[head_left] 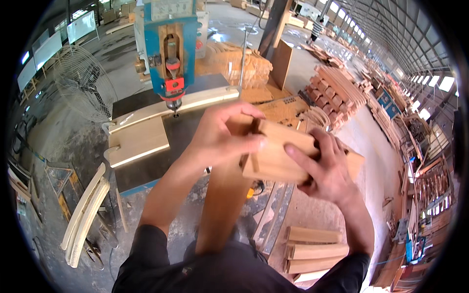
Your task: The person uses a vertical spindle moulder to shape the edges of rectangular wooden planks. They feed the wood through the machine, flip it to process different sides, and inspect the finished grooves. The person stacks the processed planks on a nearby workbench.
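Wooden block (pixel 276 156), light in colour with a notch cut in its upper left edge, held in the air at chest height in front of the person, to the right of the machine table (pixel 146 178). Left hand (pixel 220 134): closed over the block's upper left corner, thumb pressed along the front face, fingers wrapped over the top beside the notch. Right hand (pixel 330 171): gripping the block's right end, index finger laid across the front face, remaining fingers curled behind. A long wooden plank (pixel 222 210) runs from beneath the block down toward the person's body; whether it is joined to the block cannot be told.

Behind the hands, a blue drilling machine (pixel 171 49) stands over the dark table, its bit (pixel 174 105) pointing down at a curved wooden rail (pixel 185 103) lying across the table. A flat notched wooden piece (pixel 137 141) lies just in front of that rail. Left of the table: two curved slats (pixel 85 215) leaning near the floor and a standing fan (pixel 83 88). Lower right: short planks (pixel 312 251) stacked on the floor. Upper right: piles of stacked timber parts (pixel 337 90) along the workshop aisle.
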`<state>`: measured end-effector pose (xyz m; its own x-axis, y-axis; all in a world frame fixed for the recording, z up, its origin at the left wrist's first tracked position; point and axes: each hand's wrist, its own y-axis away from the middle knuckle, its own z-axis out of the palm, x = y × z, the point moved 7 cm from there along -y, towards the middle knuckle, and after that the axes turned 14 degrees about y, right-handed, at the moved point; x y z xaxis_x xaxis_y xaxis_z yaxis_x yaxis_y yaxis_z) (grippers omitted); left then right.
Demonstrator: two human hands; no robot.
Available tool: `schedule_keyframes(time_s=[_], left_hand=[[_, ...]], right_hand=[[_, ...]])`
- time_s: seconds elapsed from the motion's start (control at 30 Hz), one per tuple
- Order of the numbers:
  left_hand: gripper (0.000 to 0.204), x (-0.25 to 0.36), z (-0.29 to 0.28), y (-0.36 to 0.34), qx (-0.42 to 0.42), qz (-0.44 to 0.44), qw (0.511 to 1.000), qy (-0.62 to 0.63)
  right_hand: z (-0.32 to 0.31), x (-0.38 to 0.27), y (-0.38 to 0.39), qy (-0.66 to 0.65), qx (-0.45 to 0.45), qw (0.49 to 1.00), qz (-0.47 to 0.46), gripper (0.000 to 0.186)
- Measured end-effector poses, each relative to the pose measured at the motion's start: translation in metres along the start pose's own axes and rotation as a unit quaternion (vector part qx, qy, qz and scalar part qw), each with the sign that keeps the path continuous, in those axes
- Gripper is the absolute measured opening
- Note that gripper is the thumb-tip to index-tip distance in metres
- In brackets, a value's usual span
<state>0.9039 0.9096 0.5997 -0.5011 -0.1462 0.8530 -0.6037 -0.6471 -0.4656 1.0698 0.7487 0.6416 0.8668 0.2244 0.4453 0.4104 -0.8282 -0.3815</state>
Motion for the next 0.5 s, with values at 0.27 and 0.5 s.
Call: schedule_keyframes(time_s=[0.27,0.5], left_hand=[[0.049,0.047,0.024,0.025,-0.079,0.239,0.965,-0.078],[0.045,0.049,0.024,0.033,-0.094,0.297,0.947,-0.085]], right_hand=[[-0.043,-0.025,0.018,0.173,0.14,0.975,-0.022,0.061],[-0.038,-0.038,0.025,0.163,0.161,0.973,0.024,0.066]])
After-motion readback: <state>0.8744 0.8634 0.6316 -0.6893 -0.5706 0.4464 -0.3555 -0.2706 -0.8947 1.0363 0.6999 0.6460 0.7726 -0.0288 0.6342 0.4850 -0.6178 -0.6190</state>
